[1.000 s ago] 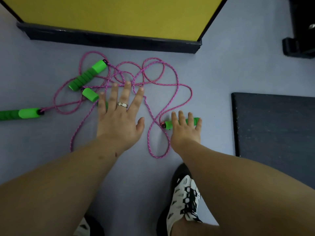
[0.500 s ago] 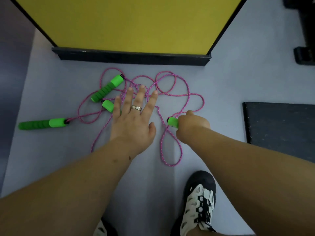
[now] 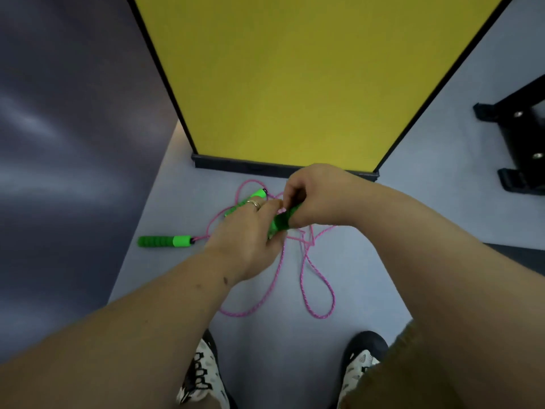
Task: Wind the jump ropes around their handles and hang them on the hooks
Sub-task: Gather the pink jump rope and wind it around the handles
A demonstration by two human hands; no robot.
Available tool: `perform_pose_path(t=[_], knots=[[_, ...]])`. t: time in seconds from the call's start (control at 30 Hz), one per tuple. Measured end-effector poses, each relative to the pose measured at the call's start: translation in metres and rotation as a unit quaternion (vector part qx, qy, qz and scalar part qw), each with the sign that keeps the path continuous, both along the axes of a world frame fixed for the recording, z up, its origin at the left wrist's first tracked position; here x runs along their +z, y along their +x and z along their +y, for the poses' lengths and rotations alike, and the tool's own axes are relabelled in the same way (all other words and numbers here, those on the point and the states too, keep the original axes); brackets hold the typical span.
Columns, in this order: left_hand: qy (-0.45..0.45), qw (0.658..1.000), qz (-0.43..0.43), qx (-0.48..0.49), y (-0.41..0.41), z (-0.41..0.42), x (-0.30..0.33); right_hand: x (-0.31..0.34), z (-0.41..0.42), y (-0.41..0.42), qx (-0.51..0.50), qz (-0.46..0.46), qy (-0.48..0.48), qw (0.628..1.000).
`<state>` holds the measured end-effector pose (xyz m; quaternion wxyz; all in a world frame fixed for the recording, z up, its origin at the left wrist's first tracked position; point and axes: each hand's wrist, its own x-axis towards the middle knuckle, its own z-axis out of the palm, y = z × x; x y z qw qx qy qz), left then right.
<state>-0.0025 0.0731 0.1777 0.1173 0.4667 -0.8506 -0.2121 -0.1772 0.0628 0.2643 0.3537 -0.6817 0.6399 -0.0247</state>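
Note:
Two pink jump ropes [image 3: 306, 278] with green handles lie tangled on the grey floor. My right hand [image 3: 318, 196] grips one green handle [image 3: 283, 221] lifted off the floor. My left hand [image 3: 250, 231] holds the lower end of the same handle, fingers curled round it. Another green handle [image 3: 165, 241] lies flat on the floor to the left. A third handle [image 3: 250, 199] shows partly behind my left hand. Rope loops trail down toward my feet.
A yellow panel [image 3: 309, 78] with a dark base stands upright just beyond the ropes. A dark wall is at the left. A black metal frame [image 3: 519, 143] sits at the right. My two shoes [image 3: 203, 376] are at the bottom.
My right hand has lifted the green handle off the floor. My left hand left the rope pile and took hold of the same handle. The camera tilted up.

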Motion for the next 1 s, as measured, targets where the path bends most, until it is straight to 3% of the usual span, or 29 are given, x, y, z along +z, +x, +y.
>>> perform_pose_path(t=[0.1,0.2,0.23,0.27,0.37,0.4,0.43,0.47,0.5,0.57,0.63,0.73,0.87,0.93,1.0], knots=[[0.032,0.998,0.039,0.031,0.006,-0.003,0.025,0.01,0.014,0.004,-0.156,-0.156,-0.071,0.973],[0.095,0.981,0.108,0.129,0.001,-0.007,0.05,0.015,0.025,0.011,-0.345,-0.363,-0.048,0.864],[0.144,0.96,0.161,0.18,-0.002,-0.008,0.058,0.013,0.028,0.015,-0.354,-0.374,-0.016,0.857],[0.215,0.919,0.234,0.233,-0.006,-0.007,0.066,0.011,0.032,0.017,-0.332,-0.343,0.01,0.879],[0.377,0.736,0.464,0.317,-0.016,-0.004,0.094,0.013,0.047,0.025,-0.214,-0.262,0.053,0.939],[0.389,0.708,0.492,0.326,-0.016,-0.005,0.097,0.016,0.051,0.026,-0.191,-0.27,0.045,0.943],[0.389,0.704,0.494,0.331,-0.015,-0.004,0.101,0.02,0.055,0.026,-0.172,-0.284,0.03,0.943],[0.378,0.726,0.47,0.33,-0.014,-0.003,0.103,0.022,0.058,0.026,-0.161,-0.288,0.008,0.944],[0.352,0.771,0.42,0.324,-0.012,-0.003,0.104,0.024,0.059,0.025,-0.155,-0.273,-0.021,0.949],[0.278,0.874,0.277,0.286,-0.008,-0.002,0.108,0.024,0.057,0.022,-0.165,-0.246,-0.055,0.954],[0.233,0.94,0.126,0.213,-0.001,-0.004,0.111,0.025,0.051,0.017,-0.194,-0.252,-0.052,0.947],[0.216,0.967,0.02,0.132,0.003,-0.01,0.119,0.027,0.045,0.01,-0.249,-0.34,-0.027,0.906],[0.041,0.988,-0.092,0.121,0.006,-0.019,0.112,0.017,0.045,0.011,-0.277,-0.441,-0.009,0.853],[0.027,0.986,-0.096,0.13,0.003,-0.017,0.11,0.015,0.043,0.011,-0.281,-0.488,-0.01,0.826],[0.062,0.988,-0.036,0.138,-0.001,-0.014,0.11,0.015,0.041,0.008,-0.296,-0.538,-0.003,0.79]])
